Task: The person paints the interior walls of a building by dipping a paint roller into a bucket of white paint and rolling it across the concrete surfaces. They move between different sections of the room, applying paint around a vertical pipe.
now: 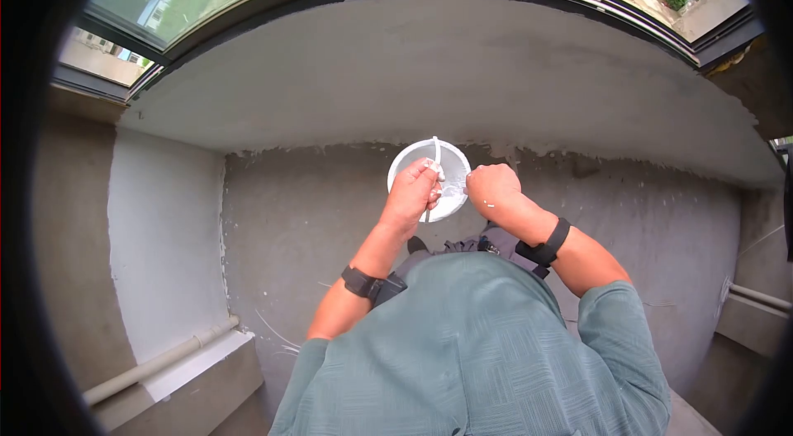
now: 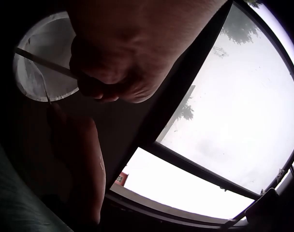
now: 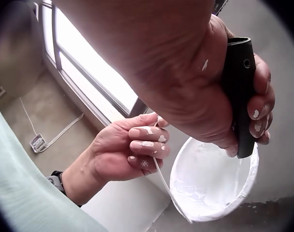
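- My left hand (image 1: 407,198) grips the thin handle (image 1: 437,150) of the white bucket (image 1: 395,175), probably to steady it.
- The bucket lies below my left hand, its mouth reaching right toward the other.
- My right hand (image 1: 496,187), at the bucket's right side, curls round a black tool grip (image 3: 239,92), apparently for control.

Smooth, matt, plastic-looking handle (image 3: 239,87); smeared, plastic-looking bucket (image 3: 251,181); dull, cement-like floor (image 1: 289,213); line-textured cloth shirt (image 1: 462,345).

Head view above bucket (image 1: 454,162) (wrists' nearer)
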`<state>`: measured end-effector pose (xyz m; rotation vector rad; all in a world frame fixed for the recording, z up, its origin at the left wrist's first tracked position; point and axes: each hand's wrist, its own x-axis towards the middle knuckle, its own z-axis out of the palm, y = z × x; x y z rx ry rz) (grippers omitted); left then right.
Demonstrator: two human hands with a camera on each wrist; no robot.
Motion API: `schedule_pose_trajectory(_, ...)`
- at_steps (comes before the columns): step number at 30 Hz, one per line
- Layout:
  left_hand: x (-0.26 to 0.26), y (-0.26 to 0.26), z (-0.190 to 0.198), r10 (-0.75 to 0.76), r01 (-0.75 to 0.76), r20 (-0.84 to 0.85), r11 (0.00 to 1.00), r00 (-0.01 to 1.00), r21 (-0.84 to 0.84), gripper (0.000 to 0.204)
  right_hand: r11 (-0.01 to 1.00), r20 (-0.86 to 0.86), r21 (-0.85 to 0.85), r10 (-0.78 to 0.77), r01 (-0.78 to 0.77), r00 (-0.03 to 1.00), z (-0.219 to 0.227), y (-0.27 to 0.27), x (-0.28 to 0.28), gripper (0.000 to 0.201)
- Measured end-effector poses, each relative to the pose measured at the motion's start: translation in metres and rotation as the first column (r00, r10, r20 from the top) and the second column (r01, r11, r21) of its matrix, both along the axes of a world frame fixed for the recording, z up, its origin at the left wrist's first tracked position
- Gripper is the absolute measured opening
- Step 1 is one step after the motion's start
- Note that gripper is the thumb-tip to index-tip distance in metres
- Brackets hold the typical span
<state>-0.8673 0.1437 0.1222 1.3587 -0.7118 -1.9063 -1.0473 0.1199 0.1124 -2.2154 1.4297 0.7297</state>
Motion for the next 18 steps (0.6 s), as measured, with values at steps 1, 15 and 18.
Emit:
schedule_pose_trajectory(1,-0.015,-0.001,-0.003,0.019,-0.019,0.004,1.0,1.0,0.022,0.02,1.0,0.002,-0.012,0.0,0.0,1.0,-0.009,0.003,-0.017,0.016)
schedule_pose_trajectory(15,-0.161,-0.037,0.006,0.19,-0.198,0.206,0.98,0.96,0.02,0.016,0.74,0.149,-0.67,0.05,0.064,0.988,-0.031,0.006,-0.18,0.013)
schedule_pose_trajectory(18,-0.166,-0.043,0.011,0.186,-0.192,0.201,0.981,0.962,0.012,0.016,0.704,0.22,-0.704,0.097,0.089,0.971,-0.027,0.001,-0.19,0.017)
